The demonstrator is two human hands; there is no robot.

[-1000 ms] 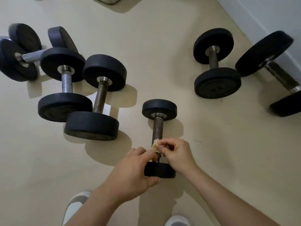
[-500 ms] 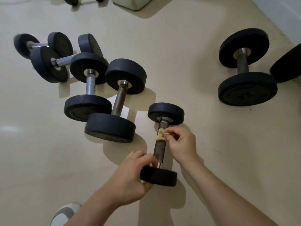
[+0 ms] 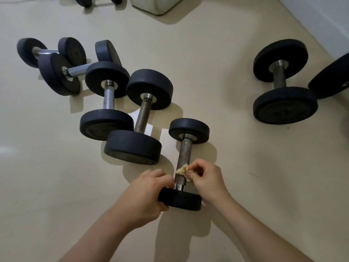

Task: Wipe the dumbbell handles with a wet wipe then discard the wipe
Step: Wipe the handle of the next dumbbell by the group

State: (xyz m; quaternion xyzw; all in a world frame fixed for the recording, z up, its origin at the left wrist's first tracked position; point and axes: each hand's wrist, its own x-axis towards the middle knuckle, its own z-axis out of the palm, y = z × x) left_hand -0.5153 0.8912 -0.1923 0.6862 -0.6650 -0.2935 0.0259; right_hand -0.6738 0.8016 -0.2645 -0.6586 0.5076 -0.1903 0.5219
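Note:
A small black dumbbell (image 3: 186, 154) with a rusty knurled handle lies on the beige floor, its far end pointing away from me. My left hand (image 3: 146, 193) grips its near weight plate (image 3: 181, 200). My right hand (image 3: 206, 177) pinches a crumpled yellowish wet wipe (image 3: 182, 170) against the lower part of the handle, close to the near plate.
Two larger dumbbells (image 3: 139, 118) lie side by side just left of it, with two more (image 3: 56, 72) behind them. A big dumbbell (image 3: 281, 82) and a further plate (image 3: 332, 76) sit at the right by the white wall. A pale box (image 3: 156, 4) stands at the top.
My right hand slid the wipe up the handle towards the far plate, then back down near the close plate. My left hand stayed on the near plate. The camera view shifted.

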